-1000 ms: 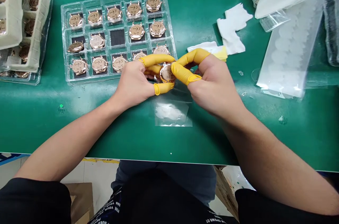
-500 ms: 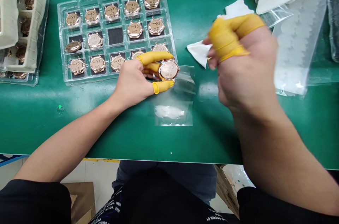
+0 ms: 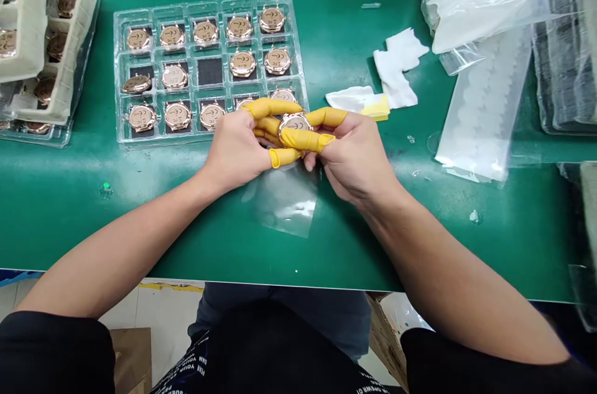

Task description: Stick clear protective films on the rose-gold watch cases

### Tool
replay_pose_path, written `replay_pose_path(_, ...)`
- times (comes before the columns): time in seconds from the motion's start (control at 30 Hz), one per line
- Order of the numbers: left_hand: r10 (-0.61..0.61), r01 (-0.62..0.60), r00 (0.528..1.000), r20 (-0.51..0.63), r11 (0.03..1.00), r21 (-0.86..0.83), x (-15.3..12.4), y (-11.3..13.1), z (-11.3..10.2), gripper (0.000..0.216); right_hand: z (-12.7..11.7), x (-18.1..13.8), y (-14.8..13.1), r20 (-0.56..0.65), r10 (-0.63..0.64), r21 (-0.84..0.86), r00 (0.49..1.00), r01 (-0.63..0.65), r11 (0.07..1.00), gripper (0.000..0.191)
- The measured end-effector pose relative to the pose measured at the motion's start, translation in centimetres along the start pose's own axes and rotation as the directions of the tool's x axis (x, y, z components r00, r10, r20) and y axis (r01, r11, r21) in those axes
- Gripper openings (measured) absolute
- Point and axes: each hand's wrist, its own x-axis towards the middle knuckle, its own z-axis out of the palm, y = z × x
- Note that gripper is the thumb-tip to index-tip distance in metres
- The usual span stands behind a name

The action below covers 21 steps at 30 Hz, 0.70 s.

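My left hand (image 3: 236, 148) and my right hand (image 3: 357, 155) meet over the green table (image 3: 140, 207), both with yellow finger cots. Together they pinch a rose-gold watch case (image 3: 295, 123) with its back facing up. My right thumb and forefinger lie across its front edge. A small clear plastic bag (image 3: 284, 201) lies on the table just below my hands. Right behind my left hand is a clear tray (image 3: 209, 71) with several similar watch cases in its cells and one empty cell.
White foam trays (image 3: 32, 40) with more cases stand at the far left. White wipes (image 3: 396, 68) and a yellow pad (image 3: 377, 109) lie to the right of the clear tray. Clear plastic bags and film sheets (image 3: 485, 102) cover the right side. The table's front edge runs near my lap.
My right hand, raised away to the right half a second ago, has come back down onto the watch case. The small clear bag has shifted left and tilted.
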Motion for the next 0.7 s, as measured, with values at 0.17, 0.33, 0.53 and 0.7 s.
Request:
replay_pose_path(0.17, 0.004, -0.004, 1.000, -0.013, 1.000, -0.027, 0.1, 0.1, -0.2, 0.061, -0.6, 0.2, 0.0, -0.002, 0.062, 0.113, 0.998, -0.061, 0.992, 0.025)
replay_pose_path(0.33, -0.020, 0.019, 0.999, -0.039, 1.000, -0.022, 0.3, 0.0, -0.5, 0.063, -2.3, 1.2, -0.6, 0.150, 0.078, 0.145, 0.986, -0.100, 0.984, 0.040)
replay_pose_path(0.53, -0.056, 0.056, 0.998, 0.008, 0.996, -0.073, 0.3, 0.0, -0.4, 0.068, -2.1, 0.9, -0.8, 0.090, 0.000, 0.011, 0.996, -0.001, 1.000, 0.026)
replay_pose_path(0.7, -0.060, 0.059, 0.998, -0.008, 0.993, -0.100, 0.4, 0.1, -0.5, 0.070, -2.6, 1.1, -0.9, 0.098, -0.016, 0.020, 0.995, 0.014, 1.000, 0.022)
